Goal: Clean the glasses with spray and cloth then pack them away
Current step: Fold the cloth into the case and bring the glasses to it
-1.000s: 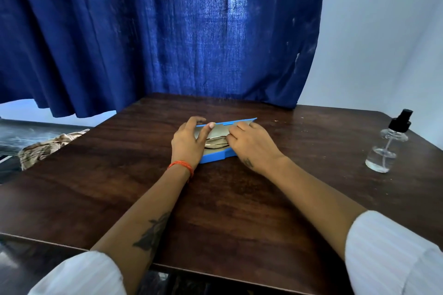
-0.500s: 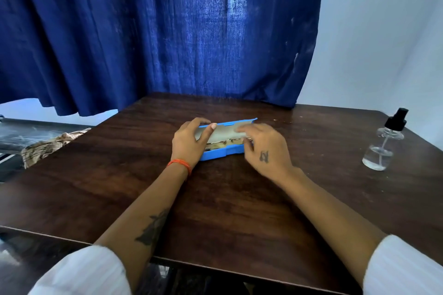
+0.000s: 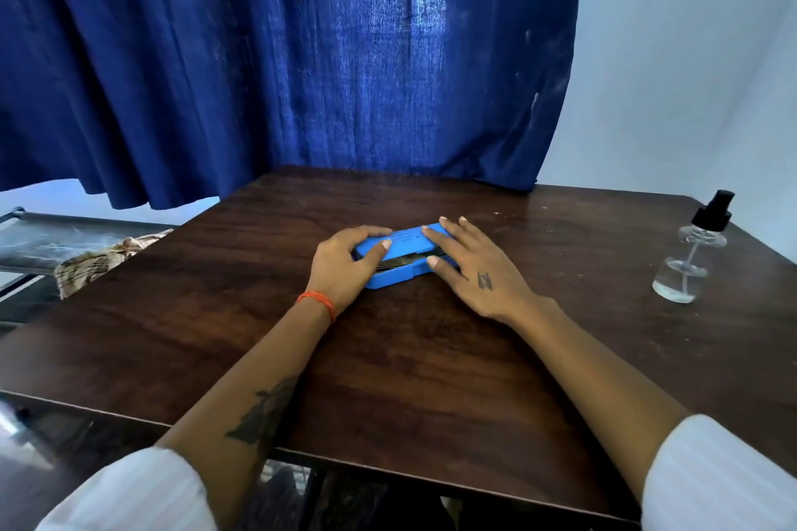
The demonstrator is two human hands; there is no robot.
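**Fingers press the blue case nearly closed**

Fingers of the left hand (image 3: 340,267) curl round the left end of the blue case (image 3: 403,257), thumb lying over the lid. The right hand (image 3: 470,265) lays fairly straight fingers flat on the lid's right end, its thumb tucked at the front edge. Between the two thumbs a dark gap shows along the front, with something pale and a thin edge inside, likely the cloth and the glasses, though neither can be told for certain.

The risk lies in that gap: if cloth or a frame arm sits across the rim, pressing down could pinch it or strain the hinge, and the lid may spring back. Uneven pressure could also skid the case across the table (image 3: 414,379). The spray bottle (image 3: 690,254) stands well apart to the right of the fingers.
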